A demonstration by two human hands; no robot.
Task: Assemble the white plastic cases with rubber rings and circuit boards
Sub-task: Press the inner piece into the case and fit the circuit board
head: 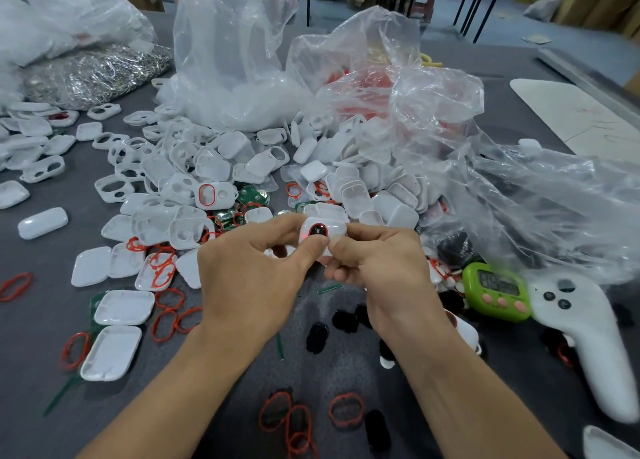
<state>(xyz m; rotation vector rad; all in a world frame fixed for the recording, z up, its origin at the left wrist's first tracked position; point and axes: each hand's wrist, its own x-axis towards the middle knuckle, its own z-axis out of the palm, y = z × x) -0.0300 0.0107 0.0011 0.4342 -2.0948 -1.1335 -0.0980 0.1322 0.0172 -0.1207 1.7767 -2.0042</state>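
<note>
Left hand (256,278) and right hand (381,264) both pinched one white case (334,230) in a thumb-and-finger grip, just above the grey table (41,327) — red ring (318,223) round its dark window (318,231). Risk, imo: uneven thumb pressure could pop the ring out or close it crooked. Left of the case lay lids (124,308) and spare rings (15,287); behind it, the parts pile (207,167) and bags (235,60); right of it, a green timer (497,290). Room beyond — boxes (588,5), table legs (479,8).
</note>
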